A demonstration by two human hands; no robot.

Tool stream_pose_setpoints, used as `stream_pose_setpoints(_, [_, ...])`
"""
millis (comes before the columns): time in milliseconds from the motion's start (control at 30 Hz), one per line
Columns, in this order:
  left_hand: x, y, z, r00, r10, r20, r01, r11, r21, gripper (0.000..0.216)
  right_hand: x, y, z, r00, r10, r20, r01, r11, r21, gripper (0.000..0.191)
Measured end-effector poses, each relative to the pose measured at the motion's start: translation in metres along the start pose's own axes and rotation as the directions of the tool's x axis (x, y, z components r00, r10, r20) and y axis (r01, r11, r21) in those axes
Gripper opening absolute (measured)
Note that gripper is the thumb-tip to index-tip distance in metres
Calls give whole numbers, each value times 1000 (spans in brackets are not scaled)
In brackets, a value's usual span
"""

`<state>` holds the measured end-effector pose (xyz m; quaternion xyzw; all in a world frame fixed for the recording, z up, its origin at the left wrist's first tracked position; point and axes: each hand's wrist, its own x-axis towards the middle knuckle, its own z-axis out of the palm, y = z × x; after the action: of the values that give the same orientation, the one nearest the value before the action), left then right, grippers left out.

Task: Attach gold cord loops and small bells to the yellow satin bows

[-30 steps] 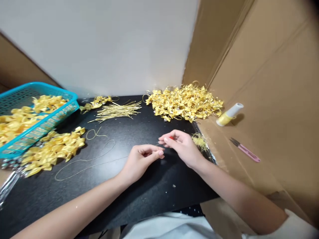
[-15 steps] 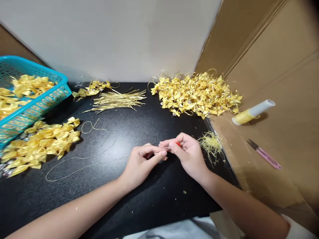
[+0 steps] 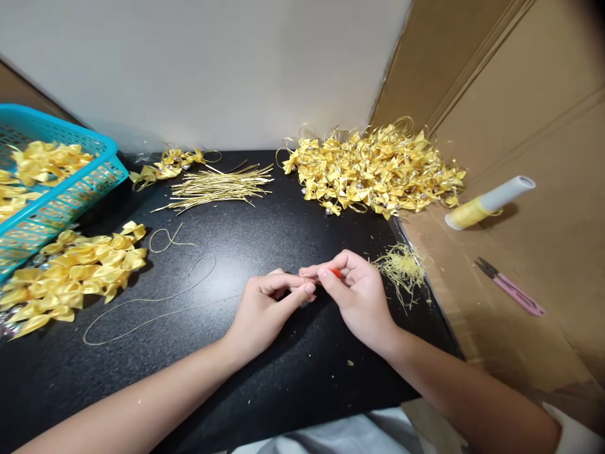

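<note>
Close together above the black table [image 3: 265,378], my two hands meet at the fingertips. The left one, my left hand [image 3: 265,309], is closed in a pinch between thumb and forefinger, and a thin yellow thread [image 3: 142,299] runs from under it in a long loop across the table to the left. My right hand [image 3: 357,293] pinches a small orange-red object [image 3: 336,273] whose body is mostly covered by the fingers. A fine line shows between the fingertips, too thin to make out clearly.
Yellow ribbon bows [image 3: 89,271] lie left, by a turquoise basket [image 3: 101,167] of more bows. Gold cords [image 3: 217,186] and a heap of looped bows [image 3: 368,170] sit at the back. To the right are thread scraps [image 3: 401,268], a thread-wound tube [image 3: 491,203] and pink snips [image 3: 513,290].
The view has shifted slightly, so the things on the table appear a little displaced. Both hands keep nearly the same pinch, fingertips together.
</note>
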<state>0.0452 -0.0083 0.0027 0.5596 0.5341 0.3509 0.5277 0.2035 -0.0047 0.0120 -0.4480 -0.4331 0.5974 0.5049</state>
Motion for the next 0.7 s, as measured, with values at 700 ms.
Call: stream_pose_setpoints(700, [1,-1,2,1000,-3,-26,2,1000,-17,19,0,2,4,996,-13,-89,11,1000,-20,20])
